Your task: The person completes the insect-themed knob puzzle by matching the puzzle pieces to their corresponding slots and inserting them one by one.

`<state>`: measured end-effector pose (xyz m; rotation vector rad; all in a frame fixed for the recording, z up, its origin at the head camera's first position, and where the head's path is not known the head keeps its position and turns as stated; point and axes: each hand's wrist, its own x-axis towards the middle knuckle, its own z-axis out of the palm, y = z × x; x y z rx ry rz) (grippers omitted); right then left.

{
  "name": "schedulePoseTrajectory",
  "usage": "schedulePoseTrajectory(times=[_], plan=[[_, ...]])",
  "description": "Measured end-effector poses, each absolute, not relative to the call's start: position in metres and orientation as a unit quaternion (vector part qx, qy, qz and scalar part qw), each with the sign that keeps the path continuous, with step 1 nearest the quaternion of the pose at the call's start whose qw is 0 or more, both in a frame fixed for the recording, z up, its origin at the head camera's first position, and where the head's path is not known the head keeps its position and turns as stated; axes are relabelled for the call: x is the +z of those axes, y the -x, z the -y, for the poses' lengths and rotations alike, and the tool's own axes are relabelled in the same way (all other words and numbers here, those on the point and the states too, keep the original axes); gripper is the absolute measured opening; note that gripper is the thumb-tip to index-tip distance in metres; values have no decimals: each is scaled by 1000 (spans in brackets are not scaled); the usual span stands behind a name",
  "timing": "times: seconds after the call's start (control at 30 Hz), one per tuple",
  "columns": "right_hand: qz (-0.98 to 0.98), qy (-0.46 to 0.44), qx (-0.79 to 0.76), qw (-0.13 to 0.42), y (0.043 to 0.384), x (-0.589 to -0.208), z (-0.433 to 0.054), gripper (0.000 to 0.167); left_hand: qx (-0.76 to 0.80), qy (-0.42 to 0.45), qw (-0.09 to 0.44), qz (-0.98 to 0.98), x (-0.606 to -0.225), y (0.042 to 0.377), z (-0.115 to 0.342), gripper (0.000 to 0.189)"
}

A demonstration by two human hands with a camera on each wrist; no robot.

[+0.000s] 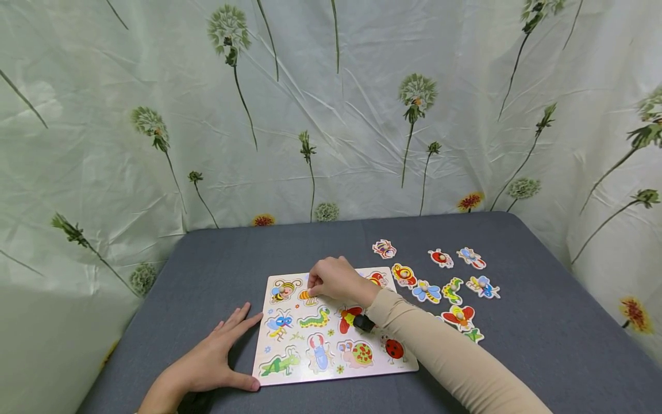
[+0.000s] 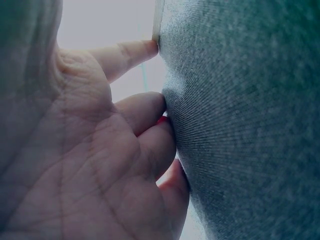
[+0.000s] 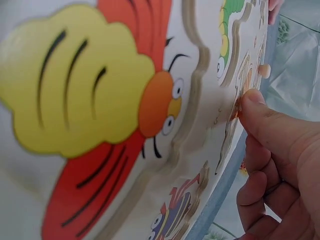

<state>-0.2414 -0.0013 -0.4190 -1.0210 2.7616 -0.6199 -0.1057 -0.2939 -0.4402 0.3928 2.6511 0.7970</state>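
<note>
A wooden insect puzzle board [image 1: 289,376] lies on the dark cloth with shaped, painted recesses. My right hand [image 1: 338,282] reaches over its top row, thumb and index finger pinching a small orange-striped puzzle piece [image 1: 307,297], mostly hidden by the fingers. In the right wrist view, the thumb [image 3: 265,112] presses at that spot close to the board. Beside it sits a bee piece [image 1: 282,291], its knob [image 3: 265,70] standing up. My left hand [image 1: 212,353] is spread on the cloth, thumb at the board's lower left corner and fingertips at its left edge.
Several loose puzzle pieces lie right of the board, among them a spider [image 1: 384,249], a ladybug [image 1: 441,258], a dragonfly [image 1: 426,291] and a red-winged piece [image 1: 458,317]. The right sleeve [image 1: 439,351] crosses the board's right side. A flowered curtain [image 1: 351,144] hangs behind the table.
</note>
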Motion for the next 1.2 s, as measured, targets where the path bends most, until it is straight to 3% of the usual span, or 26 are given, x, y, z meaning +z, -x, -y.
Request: schedulePoseTrajectory(times=[0.53,0.9,1.2], plan=[[-914,321,-237,70,240,-422,1,13,282,-144,171,-933,-438,105,294,127],[-913,302,-243,131,248,-414,-8,18,284,-152,166,-932,-440,106,294,127],[-917,290,-245,120,256,-410,-28,15,284,-156,165,-932,-441,105,295,128]])
